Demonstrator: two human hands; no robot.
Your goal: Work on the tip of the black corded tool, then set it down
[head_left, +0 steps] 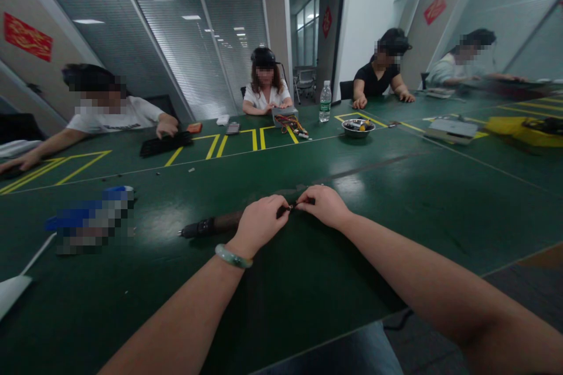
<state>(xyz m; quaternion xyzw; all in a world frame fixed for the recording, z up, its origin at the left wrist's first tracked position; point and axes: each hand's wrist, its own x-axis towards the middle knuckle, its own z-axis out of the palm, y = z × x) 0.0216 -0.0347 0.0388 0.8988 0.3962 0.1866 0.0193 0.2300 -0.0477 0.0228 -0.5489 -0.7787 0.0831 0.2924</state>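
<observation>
My left hand point(263, 222) and my right hand point(324, 206) meet over the green table point(303, 281). The fingertips of both are pinched together on a small dark piece point(291, 207) with a tiny coppery spot. It is too small to name, and the fingers cover most of it. Behind my left hand lies a long, dark cylindrical tool point(226, 222) with a narrow black tip pointing left; the hand hides its right part. A greenish bangle point(233, 256) circles my left wrist.
A blurred blue and grey object point(92, 220) lies at left. Farther back are a metal bowl point(358, 128) of small parts, a water bottle point(325, 102), a metal box with coloured wires point(285, 117) and a black tray-like object point(165, 143). Several co-workers sit along the far side.
</observation>
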